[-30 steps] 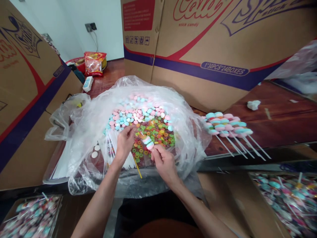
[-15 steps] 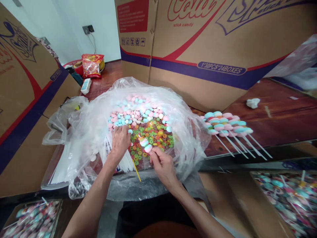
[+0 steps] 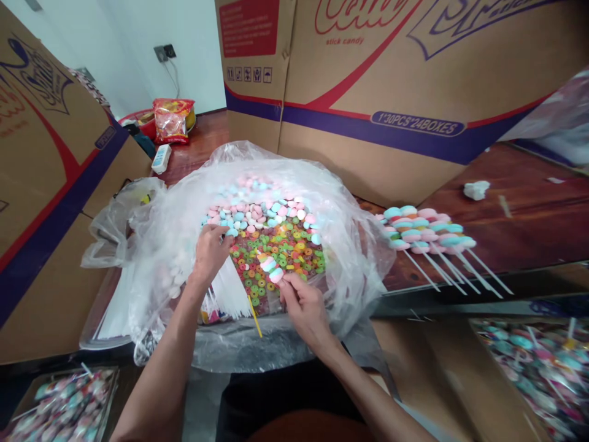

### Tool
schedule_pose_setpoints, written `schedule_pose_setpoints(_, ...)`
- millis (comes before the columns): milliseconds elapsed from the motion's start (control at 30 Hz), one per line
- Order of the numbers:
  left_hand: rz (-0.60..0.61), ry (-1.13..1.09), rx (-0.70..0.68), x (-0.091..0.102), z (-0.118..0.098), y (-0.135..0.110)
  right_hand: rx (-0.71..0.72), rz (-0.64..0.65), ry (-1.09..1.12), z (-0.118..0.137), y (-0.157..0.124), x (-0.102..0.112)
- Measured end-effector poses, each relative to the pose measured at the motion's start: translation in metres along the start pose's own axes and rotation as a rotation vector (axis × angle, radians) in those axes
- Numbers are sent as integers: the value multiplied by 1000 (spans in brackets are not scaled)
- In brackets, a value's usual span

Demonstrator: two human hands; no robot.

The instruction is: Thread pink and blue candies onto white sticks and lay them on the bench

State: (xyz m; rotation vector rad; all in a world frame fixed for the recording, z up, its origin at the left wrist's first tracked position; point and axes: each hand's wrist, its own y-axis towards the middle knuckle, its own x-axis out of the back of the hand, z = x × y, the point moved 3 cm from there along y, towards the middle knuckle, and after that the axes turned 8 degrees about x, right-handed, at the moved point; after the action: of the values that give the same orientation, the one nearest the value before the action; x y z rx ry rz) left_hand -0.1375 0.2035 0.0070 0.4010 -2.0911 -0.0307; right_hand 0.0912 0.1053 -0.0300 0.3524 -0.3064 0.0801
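Note:
My right hand (image 3: 304,307) pinches the lower end of a candy skewer (image 3: 271,269), on which pink, white and blue marshmallows are threaded; a small orange bit shows near its upper tip. The skewer tilts up and left over a bed of gummy rings (image 3: 257,285), green, yellow, orange and red. My left hand (image 3: 211,248) is curled at the left edge of the marshmallow pile (image 3: 257,215), with a blue marshmallow (image 3: 232,232) at its fingertips. Beneath that hand lies a bundle of white sticks (image 3: 232,291), with a yellow stick (image 3: 254,316) beside it.
Clear plastic sheeting (image 3: 354,245) surrounds the sweets. Several finished candy skewers (image 3: 426,230) lie stacked on the table at right. Large cardboard boxes (image 3: 359,147) stand behind and at left. Boxes of wrapped candy (image 3: 529,362) sit lower at both sides. A crumpled tissue (image 3: 476,189) lies at right.
My left hand has shifted slightly left and up, away from the gummy rings, exposing more of the white sticks. My right hand and its candy skewer stay nearly still. The view has turned slightly.

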Motion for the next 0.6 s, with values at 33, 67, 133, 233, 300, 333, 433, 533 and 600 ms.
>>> schedule_pose_setpoints(33, 5, 45, -32, 3, -1, 4, 0, 1, -1, 0, 0, 0)
schedule_pose_setpoints(67, 22, 95, -84, 4, -3, 8, 0, 2, -2, 0, 0, 0)
schedule_pose_setpoints(133, 110, 197, -223, 2, -8, 13, 0, 7, -5, 0, -1, -1)
schedule_pose_setpoints(233, 286, 310, -344, -10, -17, 17, 0, 3, -8, 0, -1, -1)
schedule_pose_setpoints(300, 333, 365, -342, -17, -22, 19, 3, 0, -5, 0, -1, -1)
schedule_pose_setpoints(333, 331, 383, -324, -19, -25, 19, 4, -2, -2, 0, -1, -1)
schedule_pose_setpoints(433, 263, 311, -205, -15, -31, 21, 0, -12, 15, -1, -1, -1)
schedule_pose_setpoints(533, 247, -74, -4, -4, -32, 13, 0, -31, 43, 0, -2, -1)
schedule_pose_setpoints(600, 394, -474, 144, -2, -33, 0, -13, -65, 58, 1, -1, 0)
